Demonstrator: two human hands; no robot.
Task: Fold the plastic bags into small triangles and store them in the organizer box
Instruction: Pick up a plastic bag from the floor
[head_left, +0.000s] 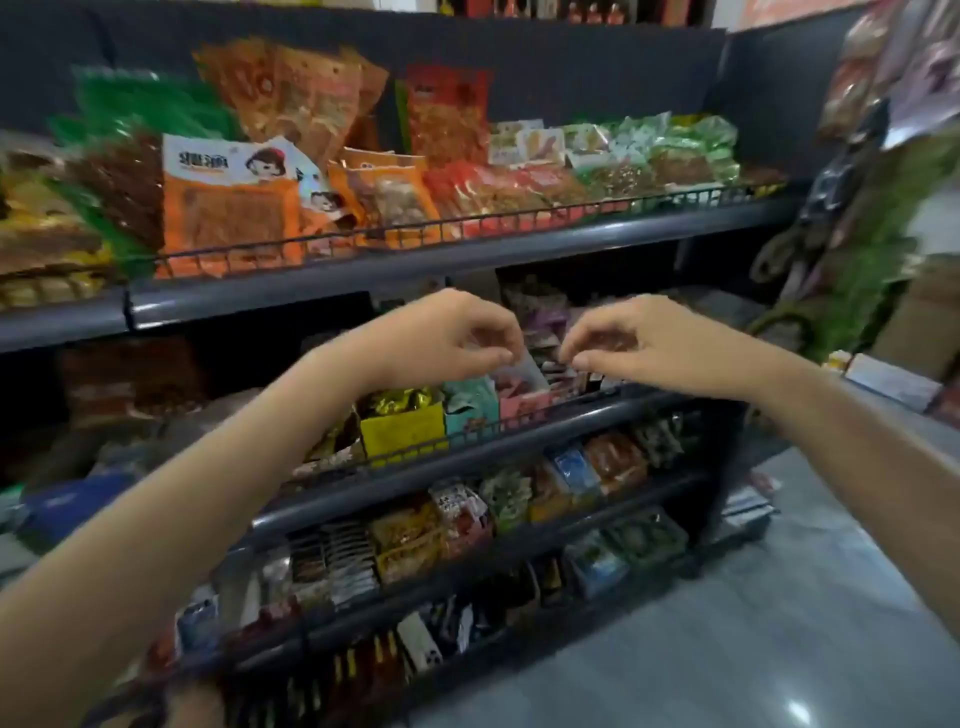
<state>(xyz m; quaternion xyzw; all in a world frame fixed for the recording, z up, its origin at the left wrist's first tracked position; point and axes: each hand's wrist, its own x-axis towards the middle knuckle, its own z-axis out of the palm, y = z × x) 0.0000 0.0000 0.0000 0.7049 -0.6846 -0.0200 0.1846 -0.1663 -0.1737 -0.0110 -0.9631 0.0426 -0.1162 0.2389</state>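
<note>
Both arms reach up from 7 and 4 o'clock and meet at the centre of the view, in front of a dark shelf unit (467, 262) packed with snack packets. The left hand (457, 332) has its fingers curled, with the thumb and forefinger closed together on the upper edge of a pale, see-through piece that looks like the plastic bag (527, 370). This piece hangs down towards 5 o'clock from those fingertips. The right hand (618, 338), just beside it at 3 o'clock, is curled the same way with thumb tip against forefinger. Motion blur hides whether it also grips the film or is closed on nothing. The two hands are near each other but do not touch. The bag sits between and slightly below them, in front of the middle shelf. Directly under it, behind the wire rail, a yellow box (402, 428), a teal box (470, 405) and a pink box (522, 402) stand side by side. At 11 o'clock on the top shelf leans an orange packet (228, 208) with a cartoon face. More packets fill the lower shelves towards 6 o'clock. Hanging goods (883, 78) blur past at 2 o'clock, and grey floor (727, 623) shows at 5 o'clock.
</note>
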